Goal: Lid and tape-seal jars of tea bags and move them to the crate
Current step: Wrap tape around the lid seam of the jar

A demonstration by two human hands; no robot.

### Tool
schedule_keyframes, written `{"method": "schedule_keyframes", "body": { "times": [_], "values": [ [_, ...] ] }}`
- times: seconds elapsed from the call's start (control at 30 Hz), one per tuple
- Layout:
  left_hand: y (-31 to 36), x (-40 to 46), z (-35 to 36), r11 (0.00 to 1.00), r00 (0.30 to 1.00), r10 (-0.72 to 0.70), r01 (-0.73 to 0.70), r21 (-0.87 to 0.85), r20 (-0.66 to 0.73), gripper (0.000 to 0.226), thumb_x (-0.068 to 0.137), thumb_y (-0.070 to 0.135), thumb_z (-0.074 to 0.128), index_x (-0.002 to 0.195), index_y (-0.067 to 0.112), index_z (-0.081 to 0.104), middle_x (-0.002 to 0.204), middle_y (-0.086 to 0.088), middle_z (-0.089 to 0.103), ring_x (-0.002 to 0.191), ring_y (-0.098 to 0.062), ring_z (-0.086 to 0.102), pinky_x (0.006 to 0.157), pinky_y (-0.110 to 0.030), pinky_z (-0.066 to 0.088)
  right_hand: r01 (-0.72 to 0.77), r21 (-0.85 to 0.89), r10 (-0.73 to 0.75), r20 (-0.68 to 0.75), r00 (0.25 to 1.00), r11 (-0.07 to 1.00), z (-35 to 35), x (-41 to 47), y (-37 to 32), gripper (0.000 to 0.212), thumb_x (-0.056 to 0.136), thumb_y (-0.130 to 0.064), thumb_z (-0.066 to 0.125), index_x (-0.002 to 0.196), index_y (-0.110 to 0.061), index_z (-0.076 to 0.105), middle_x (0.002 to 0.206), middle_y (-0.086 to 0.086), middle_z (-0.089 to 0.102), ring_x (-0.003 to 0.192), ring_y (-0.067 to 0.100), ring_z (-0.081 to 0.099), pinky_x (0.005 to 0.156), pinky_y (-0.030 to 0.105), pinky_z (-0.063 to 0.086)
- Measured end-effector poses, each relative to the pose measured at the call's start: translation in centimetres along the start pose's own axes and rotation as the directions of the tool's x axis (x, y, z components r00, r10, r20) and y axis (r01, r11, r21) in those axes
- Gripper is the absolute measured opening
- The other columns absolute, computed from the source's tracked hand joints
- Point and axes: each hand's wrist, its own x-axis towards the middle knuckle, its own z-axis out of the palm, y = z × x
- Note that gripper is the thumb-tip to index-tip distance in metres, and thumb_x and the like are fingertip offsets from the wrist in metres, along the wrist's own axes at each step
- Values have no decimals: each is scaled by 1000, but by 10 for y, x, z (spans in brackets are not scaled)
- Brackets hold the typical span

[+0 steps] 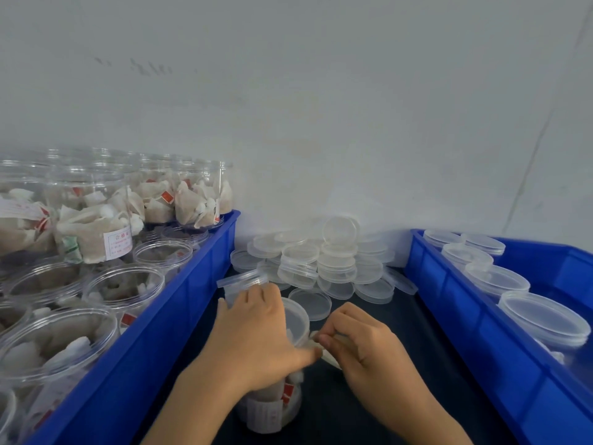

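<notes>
Both hands are on one lidded jar of tea bags (pixel 272 403) standing on the dark table (pixel 369 406) between two blue crates. My left hand (pixel 256 335) curls over its lid (pixel 296 319), thumb pressing the rim. My right hand (pixel 362 345) pinches a strip of tape (pixel 327 351) just beside that rim. Loose lids (pixel 324 261) are heaped behind; the left crate (pixel 179 316) holds open jars, the right crate (pixel 481 322) lidded ones.

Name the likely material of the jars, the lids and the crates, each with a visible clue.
Jars: clear glossy plastic, probably; tea bags show through thin walls.
Lids: translucent, milky plastic; cloudy, heaped loosely.
Crates: opaque blue moulded plastic; ribbed walls, slight sheen.
</notes>
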Motion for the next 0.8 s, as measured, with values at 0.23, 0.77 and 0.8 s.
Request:
{"method": "schedule_keyframes", "body": {
  "times": [0.23,0.77,0.8],
  "values": [
    [7,0,11,999,989,-40,42,8,-140,74,76,80,44,125,26,35,124,9,44,104,-8,41,75,-27,33,39,-108,-42,-24,999,993,-3,-1,-3,11,96,-29,54,88,-27,60,91,-18,49,74,12,54,63,31,50],
    [10,2,16,998,978,-60,63,9,-200,70,78,72,43,124,21,37,118,6,43,96,-9,36,73,-26,33,-186,-263,163,-108,981,947,7,6,-24,21,97,-35,45,84,-25,57,91,-12,46,70,16,54,58,27,45],
    [11,3,17,997,975,-67,70,10,-210,70,78,72,42,124,20,38,118,6,43,96,-9,36,73,-26,33,-195,-282,170,-111,979,939,9,8,-25,20,97,-33,44,82,-25,54,90,-11,44,67,16,53,57,26,43]
  ]
}}
